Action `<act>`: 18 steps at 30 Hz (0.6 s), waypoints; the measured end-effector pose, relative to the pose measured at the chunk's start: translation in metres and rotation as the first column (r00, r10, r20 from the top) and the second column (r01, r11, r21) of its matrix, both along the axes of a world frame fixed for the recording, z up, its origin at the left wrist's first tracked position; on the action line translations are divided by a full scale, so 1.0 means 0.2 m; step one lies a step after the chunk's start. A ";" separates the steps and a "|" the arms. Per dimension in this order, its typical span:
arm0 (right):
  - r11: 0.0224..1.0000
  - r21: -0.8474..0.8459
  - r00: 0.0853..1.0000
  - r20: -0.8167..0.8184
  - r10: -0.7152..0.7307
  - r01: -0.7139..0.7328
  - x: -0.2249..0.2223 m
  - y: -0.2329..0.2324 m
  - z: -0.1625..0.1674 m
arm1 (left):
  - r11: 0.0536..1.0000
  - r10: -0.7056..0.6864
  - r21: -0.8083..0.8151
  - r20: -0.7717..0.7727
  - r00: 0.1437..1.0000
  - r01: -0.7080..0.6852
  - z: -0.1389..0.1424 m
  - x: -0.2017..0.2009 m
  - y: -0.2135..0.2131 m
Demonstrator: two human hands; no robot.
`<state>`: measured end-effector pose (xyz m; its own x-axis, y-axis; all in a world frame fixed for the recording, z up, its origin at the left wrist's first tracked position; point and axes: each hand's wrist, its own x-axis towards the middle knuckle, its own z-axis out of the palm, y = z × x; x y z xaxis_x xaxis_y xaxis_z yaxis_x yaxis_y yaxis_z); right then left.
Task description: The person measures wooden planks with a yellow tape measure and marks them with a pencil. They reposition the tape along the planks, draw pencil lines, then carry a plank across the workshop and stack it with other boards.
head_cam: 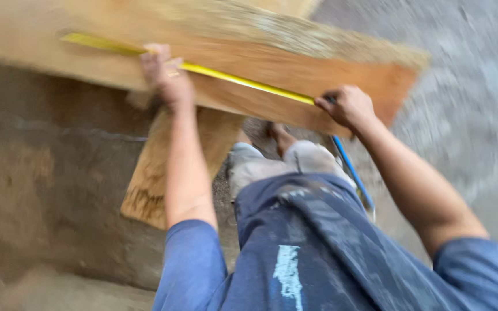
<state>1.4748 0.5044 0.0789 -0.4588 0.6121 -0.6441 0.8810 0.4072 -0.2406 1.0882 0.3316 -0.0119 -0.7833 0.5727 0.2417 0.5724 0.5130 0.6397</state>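
A long wooden plank (295, 69) lies across the top of the view, blurred by motion. A yellow measuring tape (226, 76) stretches along it from upper left toward the right. My left hand (165, 78) presses the tape down on the plank near its middle. My right hand (347, 106) grips the tape's case end at the plank's near edge, close to the right end. A second, shorter board (151, 173) lies under the plank, angled toward me.
A blue-handled tool (353, 173) lies on the ground below my right hand, beside my leg. My foot (280, 135) shows under the plank. Rough grey concrete ground (468, 115) spreads to the right, brown earth or wall (47, 184) to the left.
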 end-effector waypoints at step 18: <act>0.999 -0.042 0.974 -0.224 0.022 -0.032 1.00 0.27 -0.07 | 0.955 -0.051 -0.292 0.031 0.998 0.058 -0.03 -0.02 -0.10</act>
<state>1.6742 0.5576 0.0649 -0.6104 0.5699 -0.5501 0.7916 0.4145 -0.4490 1.0850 0.3125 -0.0186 -0.7524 0.6575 0.0391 0.5915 0.6483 0.4794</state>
